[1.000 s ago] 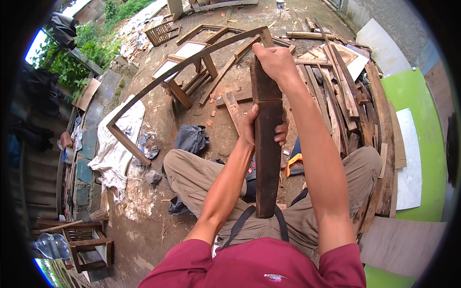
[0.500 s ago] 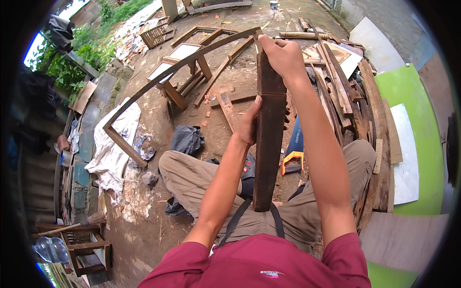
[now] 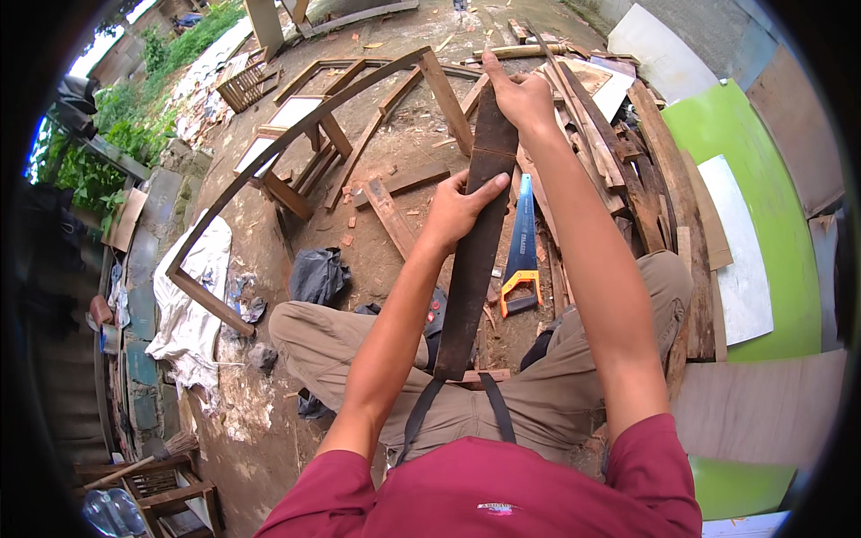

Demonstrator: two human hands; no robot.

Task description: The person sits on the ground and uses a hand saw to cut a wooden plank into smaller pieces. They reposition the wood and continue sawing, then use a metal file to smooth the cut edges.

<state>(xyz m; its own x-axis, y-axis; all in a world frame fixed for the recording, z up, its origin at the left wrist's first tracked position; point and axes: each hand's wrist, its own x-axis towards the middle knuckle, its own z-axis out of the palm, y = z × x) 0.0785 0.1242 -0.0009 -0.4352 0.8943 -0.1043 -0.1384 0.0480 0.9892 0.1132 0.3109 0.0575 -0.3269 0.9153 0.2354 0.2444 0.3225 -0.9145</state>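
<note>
The board [image 3: 478,255] has tilted and now leans left of the saw [image 3: 520,255], line-marked but seemingly uncut, the left hand [image 3: 456,212] wrapped round its middle, the right hand [image 3: 525,100] half-curled at its top, grip unclear.

Pale lettering [image 3: 520,238] runs along the blue saw blade [image 3: 524,212], and small print [image 3: 495,508] marks the maroon shirt [image 3: 525,475]

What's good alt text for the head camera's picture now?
A person in a maroon shirt grips a dark wooden board in the left hand, the right hand at its far end. Ahead, a blue-bladed saw lies on the dirt ground, with piled planks to the right and white cloth to the left.
</note>
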